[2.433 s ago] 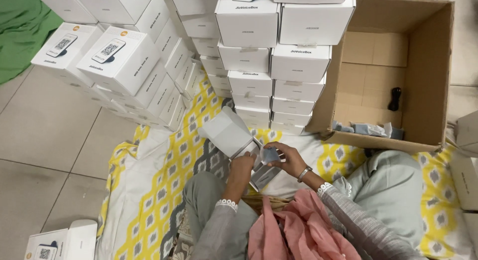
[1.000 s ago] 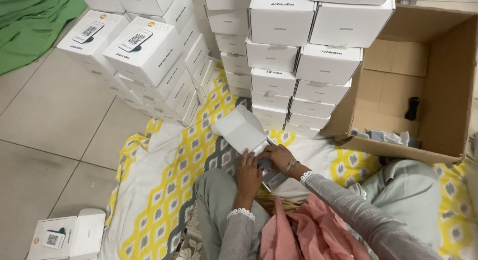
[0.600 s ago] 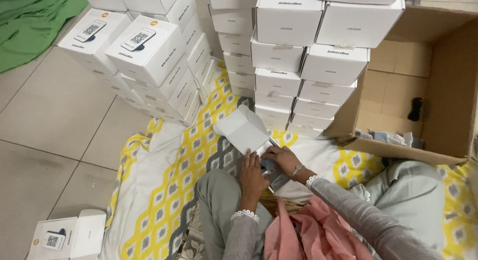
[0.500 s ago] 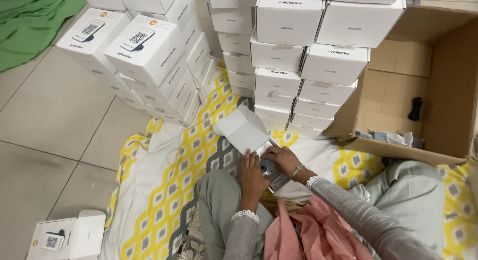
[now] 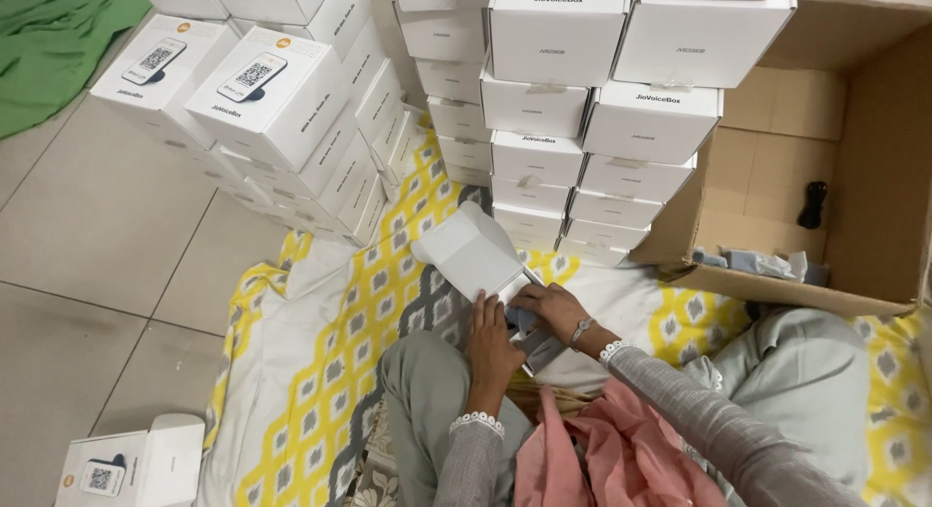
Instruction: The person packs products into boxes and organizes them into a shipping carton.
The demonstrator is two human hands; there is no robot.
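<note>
Over the lap, little has changed: left hand point(image 5: 493, 344) steadies the open white box point(image 5: 473, 253) while right hand point(image 5: 555, 308) fingers close on its dark contents point(image 5: 532, 344).

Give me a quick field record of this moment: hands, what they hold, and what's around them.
left hand: pressed against the side of the open white box on the lap
right hand: reaching into that box, fingers on a grey item partly inside it
box lid: flipped up, pointing away from the person
surface: yellow and white patterned cloth on the tiled floor
ahead: stacks of white boxes
right side: open cardboard carton, a black item and wrapped pieces inside
lower left: another white box, lid open
</note>
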